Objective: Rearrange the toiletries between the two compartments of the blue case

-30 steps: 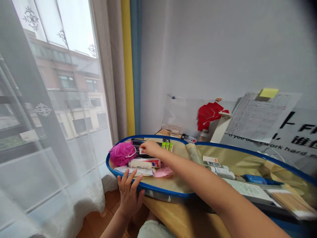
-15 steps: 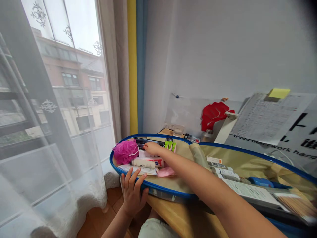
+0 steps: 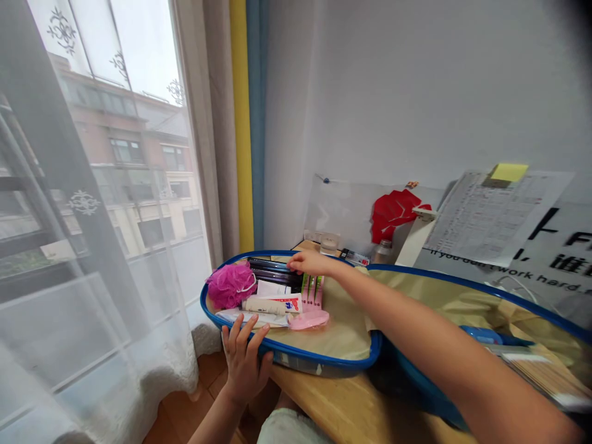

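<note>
From the head camera, the open case (image 3: 296, 353), blue-rimmed and lined in beige, sits on the bench (image 3: 324, 394); the right hand (image 3: 312, 263) reaches over the case's far rim, its fingers (image 3: 296, 261) curled narrow on the black pens (image 3: 272, 274), though whether they grip cannot be told; the left hand (image 3: 244, 364) is at the case's near rim, its fingers (image 3: 256, 337) spread wide against it. In the case's window-side half, a pink puff (image 3: 230, 285), a tube (image 3: 266, 306), green packets (image 3: 311, 291), a paper (image 3: 245, 317) and a pink soapbox (image 3: 309, 319) lie grouped, with bare lining in front of them; in the case's other half, beyond the right forearm (image 3: 416, 333), lies a blue object (image 3: 483, 335).
</note>
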The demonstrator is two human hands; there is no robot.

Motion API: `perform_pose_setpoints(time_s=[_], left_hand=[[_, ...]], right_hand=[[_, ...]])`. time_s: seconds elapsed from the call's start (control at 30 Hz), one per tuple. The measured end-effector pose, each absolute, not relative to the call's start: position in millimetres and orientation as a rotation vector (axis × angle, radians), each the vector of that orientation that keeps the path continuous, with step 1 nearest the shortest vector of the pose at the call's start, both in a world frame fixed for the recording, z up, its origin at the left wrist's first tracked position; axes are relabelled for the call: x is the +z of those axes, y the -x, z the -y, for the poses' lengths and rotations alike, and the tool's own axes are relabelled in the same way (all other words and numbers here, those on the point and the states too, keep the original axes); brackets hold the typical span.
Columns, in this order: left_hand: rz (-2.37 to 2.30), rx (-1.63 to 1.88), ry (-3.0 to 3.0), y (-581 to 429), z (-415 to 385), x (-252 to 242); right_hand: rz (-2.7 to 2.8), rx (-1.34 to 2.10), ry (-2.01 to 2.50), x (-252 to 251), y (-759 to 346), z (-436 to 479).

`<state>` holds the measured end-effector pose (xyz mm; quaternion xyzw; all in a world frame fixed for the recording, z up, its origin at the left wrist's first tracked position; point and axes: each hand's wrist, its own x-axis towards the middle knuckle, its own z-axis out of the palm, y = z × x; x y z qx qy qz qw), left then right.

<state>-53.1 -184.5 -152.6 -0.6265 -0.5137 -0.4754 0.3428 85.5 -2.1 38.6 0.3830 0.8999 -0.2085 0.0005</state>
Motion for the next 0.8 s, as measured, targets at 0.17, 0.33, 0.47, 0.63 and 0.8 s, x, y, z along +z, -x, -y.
perform_pose_setpoints(time_s=[0.17, 0.33, 0.47, 0.63, 0.8], left_hand=[[1.352, -1.228, 1.63, 53, 185, -153], [1.32, -1.26, 1.64, 53, 184, -152], [1.315, -1.261, 1.643, 54, 184, -151], [1.307, -1.256, 1.646, 55, 183, -152], [1.296, -1.261, 1.646, 55, 183, -150]], right_hand=[[-2.745, -0.64, -1.255, 75, -182, -10], [-2.497, -0.441, -1.4, 59, -276, -11], [-2.36, -0.31, -1.47, 29, -316, -1], [-2.314, -0.263, -1.461, 13, -334, 8], [-2.268, -0.229, -1.466, 7, -337, 7]])
